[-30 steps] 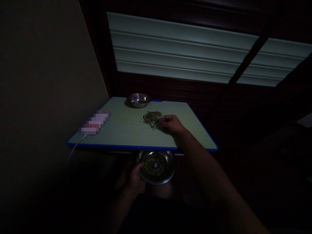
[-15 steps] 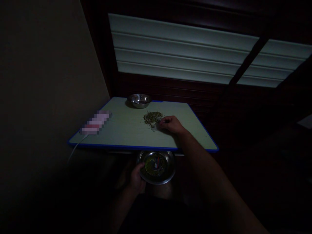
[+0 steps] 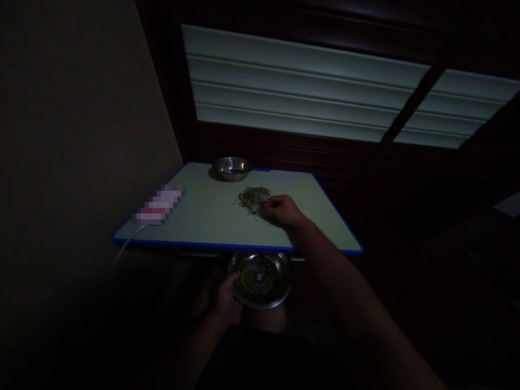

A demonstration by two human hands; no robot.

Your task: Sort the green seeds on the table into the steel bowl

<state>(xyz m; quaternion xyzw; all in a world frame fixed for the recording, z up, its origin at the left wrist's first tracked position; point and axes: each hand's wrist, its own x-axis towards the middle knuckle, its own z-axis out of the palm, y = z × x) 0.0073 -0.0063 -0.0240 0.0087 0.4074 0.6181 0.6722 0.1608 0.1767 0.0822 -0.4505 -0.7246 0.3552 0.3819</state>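
Observation:
My left hand (image 3: 229,295) grips the left rim of a shiny metal bowl (image 3: 282,290), thumb over the edge. The bowl is below the table's front edge, with greenish grains and a label-like patch in it. On the tabletop, my right hand (image 3: 281,208) is closed, fingertips pinched at the lower right edge of a loose pile of small greenish-brown grains (image 3: 252,196). A small pale, translucent thing (image 3: 257,210) shows at those fingertips, partly over the grains; its kind is too dim to make out.
A second metal bowl (image 3: 232,169) stands at the back of the pale table (image 3: 203,216), which has a blue edge. A blurred pink object (image 3: 158,205) with a white cable lies at the left. A wall rises at the left, and a slatted panel (image 3: 292,86) behind.
My right hand has shifted slightly left, with the pale thing at its fingertips closer in to the grains. My left hand and its bowl are nearly unmoved.

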